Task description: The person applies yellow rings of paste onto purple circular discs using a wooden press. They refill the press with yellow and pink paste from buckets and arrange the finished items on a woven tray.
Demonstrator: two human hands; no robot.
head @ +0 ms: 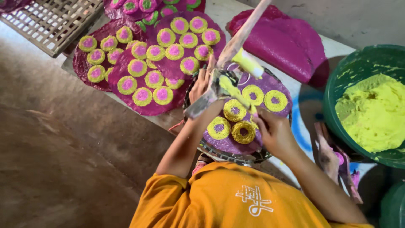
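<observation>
A round purple disc (270,84) lies on a metal tray (236,155) in front of me and carries several yellow rings (243,131) with purple centres. Over it slants a long wooden press tool (236,42) smeared with yellow paste (249,63). My left hand (201,84) rests at the disc's left edge beside the tool, fingers stretched out and apart. My right hand (273,131) sits at the disc's right side, its fingertips pinched on a strand of yellow paste (236,93) that runs down from the tool. An orange shirt (228,198) covers my shoulders.
Finished magenta discs (147,105) with yellow and pink rings are spread at the upper left. A plain magenta heap (287,42) lies at the upper right. A green tub (358,67) of yellow paste (375,109) stands on the right. A woven rack (50,21) is at top left.
</observation>
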